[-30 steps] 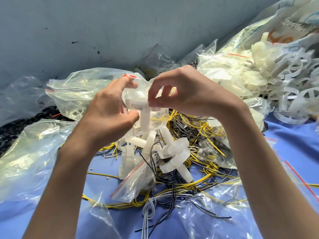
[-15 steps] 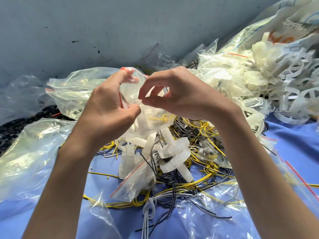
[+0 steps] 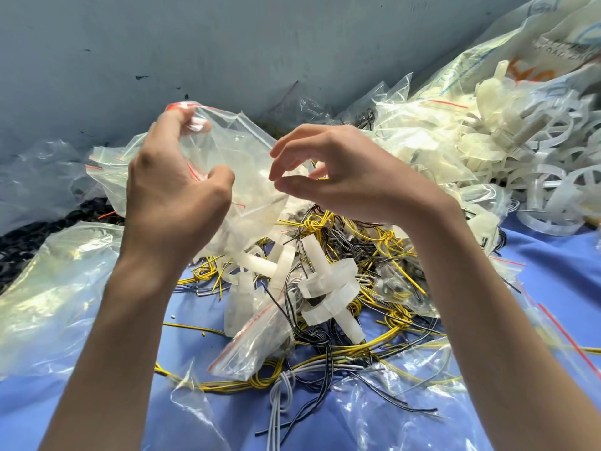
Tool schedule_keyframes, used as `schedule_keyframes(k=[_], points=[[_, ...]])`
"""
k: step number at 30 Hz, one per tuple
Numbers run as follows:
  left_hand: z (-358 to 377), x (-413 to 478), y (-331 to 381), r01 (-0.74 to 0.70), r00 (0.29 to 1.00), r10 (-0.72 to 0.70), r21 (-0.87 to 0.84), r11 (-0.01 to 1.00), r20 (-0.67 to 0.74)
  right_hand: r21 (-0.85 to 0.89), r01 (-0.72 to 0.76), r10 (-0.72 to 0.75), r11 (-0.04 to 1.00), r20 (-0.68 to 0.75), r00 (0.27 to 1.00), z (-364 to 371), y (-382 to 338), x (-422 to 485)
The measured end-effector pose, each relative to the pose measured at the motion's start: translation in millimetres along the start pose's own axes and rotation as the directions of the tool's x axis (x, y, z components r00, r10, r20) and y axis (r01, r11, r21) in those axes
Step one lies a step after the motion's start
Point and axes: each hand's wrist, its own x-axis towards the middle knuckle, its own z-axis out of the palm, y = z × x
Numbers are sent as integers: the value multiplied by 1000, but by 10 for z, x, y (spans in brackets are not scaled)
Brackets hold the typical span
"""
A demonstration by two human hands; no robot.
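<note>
Two hands raised over the pile, centre frame. Left hand [image 3: 169,196] pinches one clear zip bag [image 3: 247,170] by its red-striped top, and the bag hangs mid-frame. Right hand [image 3: 344,177] is curled just beside the bag's edge; can't tell if it grips. Below centre: two white cross parts [image 3: 325,283], a tangle of yellow wires [image 3: 387,242], blue counter [image 3: 553,275].

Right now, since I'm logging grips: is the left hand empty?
No, the left hand pinches the red-striped top of a clear zip bag and holds it up over the tangled wires.
</note>
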Motion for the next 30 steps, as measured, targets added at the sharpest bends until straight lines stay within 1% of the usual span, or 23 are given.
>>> schedule_keyframes(k=[5, 8, 10, 11, 13, 15, 17, 21, 23, 26, 27, 30], points=[[11, 13, 13, -36, 994, 37, 7, 999, -103, 11, -14, 14, 1000, -28, 1000, -2, -22, 0], [21, 4, 8, -28, 996, 33, 50, 998, -88, -5, -32, 32, 999, -15, 999, 0, -24, 4], [23, -1, -18, -27, 998, 32, 79, 997, -62, -26, -52, 53, 998, 13, 999, 1, -15, 0], [18, 4, -31, -18, 997, 24, 80, 997, -70, -40, -67, 69, 997, 39, 997, -3, -7, -3], [-2, 23, -52, 6, 995, 1, 67, 998, -95, -69, -104, 112, 992, 126, 986, -7, 11, -14], [-14, 33, -56, 9, 996, -4, 55, 998, -89, -88, -147, 163, 985, 232, 959, 3, 20, -35], [-11, 30, -47, 23, 996, -19, 39, 999, -81, -98, -190, 211, 977, 306, 928, 31, 28, -51], [-2, 18, -36, 42, 993, -36, 57, 997, -108, -154, -232, 275, 960, 383, 882, 91, 85, -51], [-4, 25, -38, 46, 993, -39, 65, 997, -108, -223, -243, 317, 944, 408, 856, 85, 124, -53], [-7, 32, -52, 55, 994, -47, 75, 996, -102, -360, -218, 389, 907, 519, 761, 46, 120, -74], [-7, 33, -54, 57, 994, -49, 76, 995, -98, -384, -192, 388, 903, 538, 748, 37, 109, -80], [5, 27, -47, 55, 996, -49, 82, 995, -79, -395, -149, 358, 907, 531, 768, 54, 104, -79]])
